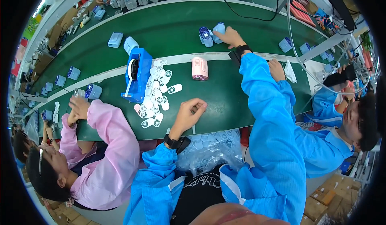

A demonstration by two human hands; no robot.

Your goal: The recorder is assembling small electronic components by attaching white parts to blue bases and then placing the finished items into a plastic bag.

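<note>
The left hand (pixel 189 115) curled over the near table (pixel 227 104), the right hand (pixel 230 37) at a light-blue unit (pixel 219 29) on the far green strip (pixel 169 34).
Nearest, a clear bag of pale pieces (pixel 203 157) lies below the table's edge. The left hand hangs half curled, nothing visible in it; whether its fingertips meet I cannot tell. To its left lie loose white wheel-patterned pieces (pixel 149 101) beside a blue tape dispenser (pixel 141 78); farther off, a pink unit (pixel 200 68) sits near the white rail (pixel 219 56). Past that, the right hand's fingers touch the light-blue unit, just right of a purple-topped unit (pixel 206 38); whether they pinch it I cannot tell. Likely a picking-up or setting-down step: lifting calls for thumb and fingers closing on its sides, releasing for spreading them clear.
</note>
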